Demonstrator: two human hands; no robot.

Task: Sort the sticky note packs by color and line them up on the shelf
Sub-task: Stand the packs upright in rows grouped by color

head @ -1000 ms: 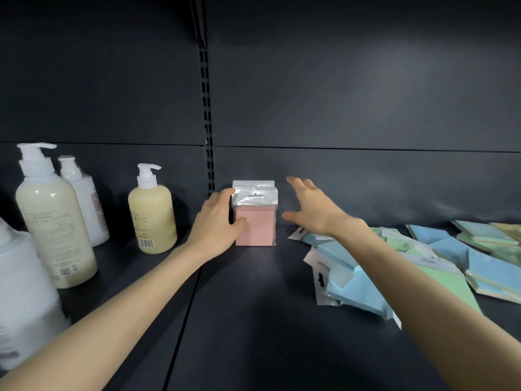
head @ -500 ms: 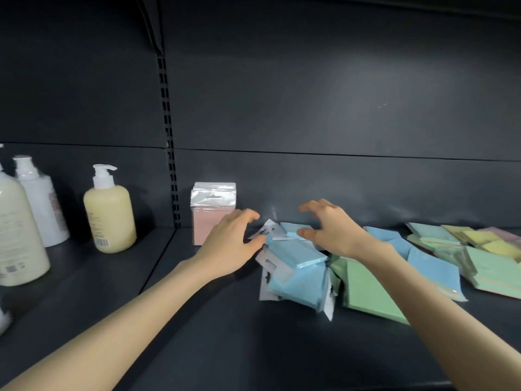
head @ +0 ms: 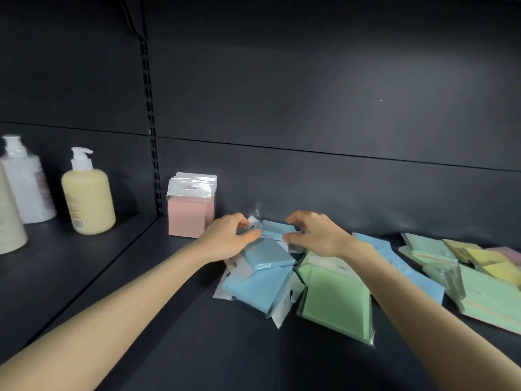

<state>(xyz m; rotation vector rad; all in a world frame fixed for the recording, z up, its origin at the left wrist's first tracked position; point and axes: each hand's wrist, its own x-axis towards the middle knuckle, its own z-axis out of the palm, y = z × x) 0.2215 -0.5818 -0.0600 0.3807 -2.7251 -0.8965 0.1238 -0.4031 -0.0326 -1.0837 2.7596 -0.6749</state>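
Just the one view here, a wide-angle cam worn on the person's head. It looks forward and down into a dark shelf [head: 135,311] from pretty close in, with both forearms running in from about 7 and 5 o'clock. The left hand [head: 225,241] and right hand [head: 318,235] hold a blue pack [head: 277,230] near dead centre, so that's roughly where it's aimed. The back panel [head: 310,94] fills the top from 10 to 2. Pump bottles [head: 87,198] sit out at 9 o'clock, and loose packs [head: 479,277] run off the edge at 3.
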